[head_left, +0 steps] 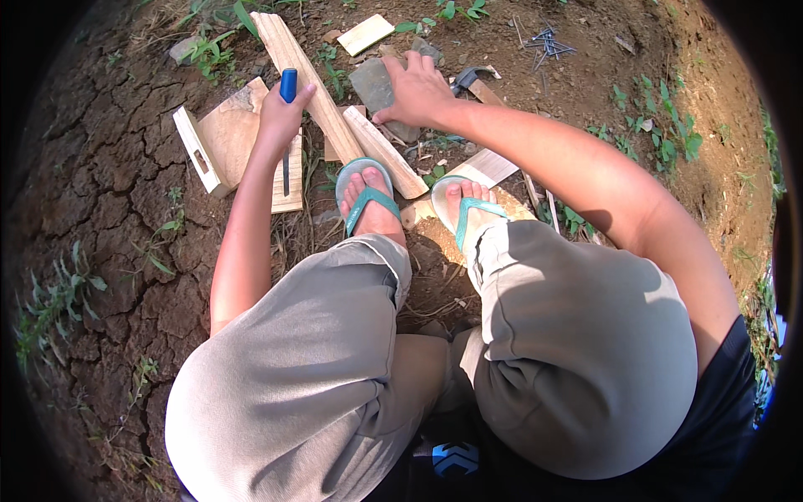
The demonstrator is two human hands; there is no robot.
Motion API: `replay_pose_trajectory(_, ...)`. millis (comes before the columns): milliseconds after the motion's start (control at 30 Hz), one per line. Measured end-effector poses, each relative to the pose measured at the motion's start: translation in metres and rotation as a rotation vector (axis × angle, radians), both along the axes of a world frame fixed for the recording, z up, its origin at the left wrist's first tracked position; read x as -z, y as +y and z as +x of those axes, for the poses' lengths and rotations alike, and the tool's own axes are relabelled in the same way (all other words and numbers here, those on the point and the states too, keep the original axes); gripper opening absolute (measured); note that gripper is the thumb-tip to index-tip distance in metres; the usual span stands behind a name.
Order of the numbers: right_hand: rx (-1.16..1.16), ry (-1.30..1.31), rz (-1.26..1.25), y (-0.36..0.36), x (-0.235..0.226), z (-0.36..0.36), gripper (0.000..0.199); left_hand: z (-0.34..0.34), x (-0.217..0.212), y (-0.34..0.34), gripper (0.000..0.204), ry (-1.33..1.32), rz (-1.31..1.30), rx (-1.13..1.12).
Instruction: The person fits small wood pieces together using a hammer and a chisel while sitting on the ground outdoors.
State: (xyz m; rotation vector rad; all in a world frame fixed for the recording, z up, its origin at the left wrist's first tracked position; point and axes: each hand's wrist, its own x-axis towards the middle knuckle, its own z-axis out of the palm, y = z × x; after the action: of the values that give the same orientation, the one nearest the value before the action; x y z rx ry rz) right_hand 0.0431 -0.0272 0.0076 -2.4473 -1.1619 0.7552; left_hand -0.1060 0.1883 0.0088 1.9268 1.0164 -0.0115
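Note:
My left hand [283,117] is closed around a chisel [288,84], its blue handle sticking up past the fist and its dark narrow blade pointing back toward me. Beneath that hand lies a wide pale board [236,125], with a slotted wooden piece [199,155] standing at its left edge. My right hand [416,90] is spread open, reaching over a flat grey stone [370,85]; whether the fingertips touch it I cannot tell. Just right of those fingers lies a hammer [465,79], partly covered by my forearm. A long wooden strip [305,79] and a shorter wooden block [385,155] lie between my hands.
Several loose nails [548,45] are piled on the soil at the far right. A small wood piece [365,34] lies at the far middle. My sandalled feet [368,197] stand close to the wood. Cracked dry earth [117,184] and low weeds [665,125] surround this spot.

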Motion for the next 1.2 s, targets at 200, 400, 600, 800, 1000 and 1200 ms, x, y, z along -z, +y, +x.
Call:
replay_pose_trajectory(200, 0.074, -0.081, 0.102, -0.007, 0.013, -0.013, 0.106, -0.001, 0.003, -0.001, 0.038, -0.044, 0.056, 0.038)
replay_pose_trajectory(400, 0.009, -0.010, -0.033, 0.006, 0.007, -0.004, 0.118, -0.002, 0.003, -0.001, 0.039, -0.040, 0.041, 0.030)
replay_pose_trajectory(600, -0.172, 0.008, -0.102, 0.014, 0.003, 0.017, 0.125, -0.002, 0.006, 0.000, 0.039, -0.071, 0.019, 0.022)
replay_pose_trajectory(800, -0.629, -0.118, -0.137, 0.017, -0.005, 0.060, 0.131, -0.003, 0.002, 0.001, 0.038, -0.020, -0.027, -0.016)
replay_pose_trajectory(1000, -0.740, -0.089, -0.217, 0.022, -0.001, 0.068, 0.137, -0.001, 0.003, 0.001, 0.037, 0.002, -0.010, -0.008)
replay_pose_trajectory(1200, -0.838, -0.123, -0.277, 0.034, -0.004, 0.076, 0.136, -0.002, 0.008, 0.003, 0.038, -0.091, 0.027, 0.033)
